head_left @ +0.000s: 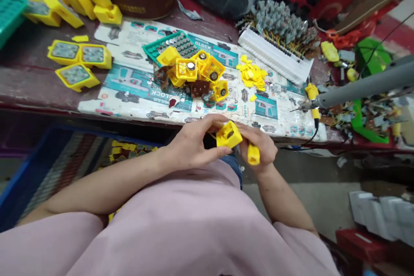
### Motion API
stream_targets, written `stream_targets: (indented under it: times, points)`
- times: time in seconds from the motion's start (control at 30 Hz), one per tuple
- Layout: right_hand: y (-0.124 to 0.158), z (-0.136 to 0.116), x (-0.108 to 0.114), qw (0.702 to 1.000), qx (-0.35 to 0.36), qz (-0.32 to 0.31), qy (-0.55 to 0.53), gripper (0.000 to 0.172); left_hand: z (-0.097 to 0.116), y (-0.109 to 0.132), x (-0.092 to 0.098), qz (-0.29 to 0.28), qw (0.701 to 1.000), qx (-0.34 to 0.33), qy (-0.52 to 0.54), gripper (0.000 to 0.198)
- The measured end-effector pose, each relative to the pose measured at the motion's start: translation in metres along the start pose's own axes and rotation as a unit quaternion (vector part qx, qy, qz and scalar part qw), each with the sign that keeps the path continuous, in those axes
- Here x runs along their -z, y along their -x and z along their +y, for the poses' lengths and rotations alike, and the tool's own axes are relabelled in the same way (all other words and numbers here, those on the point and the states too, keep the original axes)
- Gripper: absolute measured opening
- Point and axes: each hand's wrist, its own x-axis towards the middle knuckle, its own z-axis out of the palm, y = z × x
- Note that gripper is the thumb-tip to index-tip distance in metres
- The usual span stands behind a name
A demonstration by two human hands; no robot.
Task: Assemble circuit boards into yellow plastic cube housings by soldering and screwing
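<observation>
Close to my body, just off the table's front edge, my left hand (197, 144) has its fingers and thumb around a small yellow plastic housing (229, 135) with a dark round spot inside. My right hand (261, 144) is wrapped round a yellow-handled tool (253, 154), whose handle end points toward me. The fingers of my right hand reach the far side of the housing, and the tool's tip is hidden there. Beyond my hands, several open yellow housings (187, 70) with round metal cells lie in a pile on the printed sheet (129, 108).
A green tray of cells (176, 45) lies behind the pile, yellow chips (252, 73) to its right. A white rack (274, 57) holds wired parts. A grey arm (365, 86) reaches in from the right beside a yellow-black tool (312, 101). A brown tin (142, 3) stands back left.
</observation>
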Motion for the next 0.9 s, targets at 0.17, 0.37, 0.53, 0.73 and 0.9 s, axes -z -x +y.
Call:
stream_targets:
  times: [0.17,0.37,0.53,0.73,0.9]
  points:
    - [0.018,0.007,0.002,0.996,0.047,0.034,0.072,0.022,-0.001,0.005,-0.004,-0.013,0.997,-0.053,-0.056,0.041]
    - [0.009,0.0,-0.001,0.997,0.072,0.031,0.013,0.05,-0.009,0.003,-0.001,-0.008,0.985,-0.121,-0.126,0.037]
    - [0.0,-0.005,-0.001,0.992,0.121,0.024,-0.01,0.048,-0.014,-0.001,0.007,0.013,0.95,-0.256,-0.177,0.03]
    - [-0.006,-0.01,0.007,0.99,0.137,-0.01,-0.006,0.045,-0.008,-0.013,0.015,-0.045,0.96,-0.229,-0.157,0.024]
    - [-0.021,-0.006,0.023,0.994,0.096,-0.037,0.027,0.034,0.036,-0.044,0.058,-0.157,0.961,-0.115,-0.195,0.026]
